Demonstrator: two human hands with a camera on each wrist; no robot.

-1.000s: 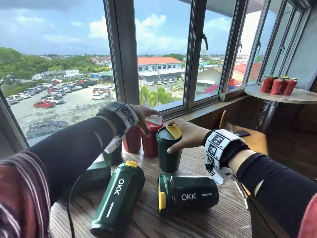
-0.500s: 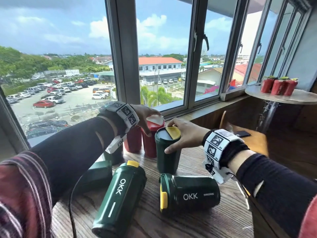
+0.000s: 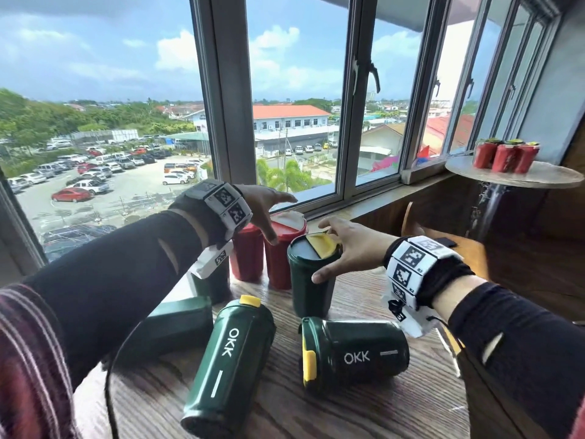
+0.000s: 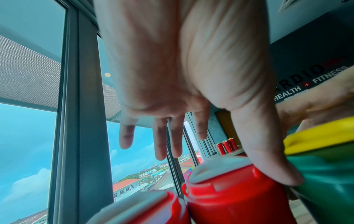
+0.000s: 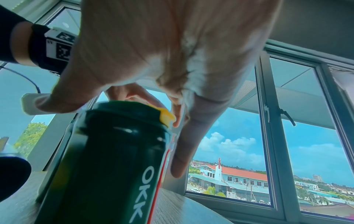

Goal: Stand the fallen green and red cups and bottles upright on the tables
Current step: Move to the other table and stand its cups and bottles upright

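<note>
My left hand [image 3: 269,210] hovers open, fingers spread, over an upright red cup [image 3: 285,251]; in the left wrist view its thumb tip lies close to that red cup's [image 4: 229,197] rim. A second red cup [image 3: 247,255] stands beside it. My right hand [image 3: 342,248] is open above an upright green cup [image 3: 311,280] with a yellow flap, fingers loose around the lid; the thumb stands apart from the green cup [image 5: 114,151]. A green bottle [image 3: 231,365], a green cup [image 3: 354,353] and another green container [image 3: 177,324] lie on their sides in front.
The wooden table [image 3: 364,416] ends at the window sill just behind the cups. One more green container [image 3: 215,283] stands under my left wrist. A small round table [image 3: 538,179] at the right carries three upright red cups [image 3: 506,156]. A wooden seat [image 3: 468,258] is between the tables.
Both hands have let go: the left lifted off the red cup's lid and spread, the right loosened its hold on the green cup's top. The cups stay upright.
</note>
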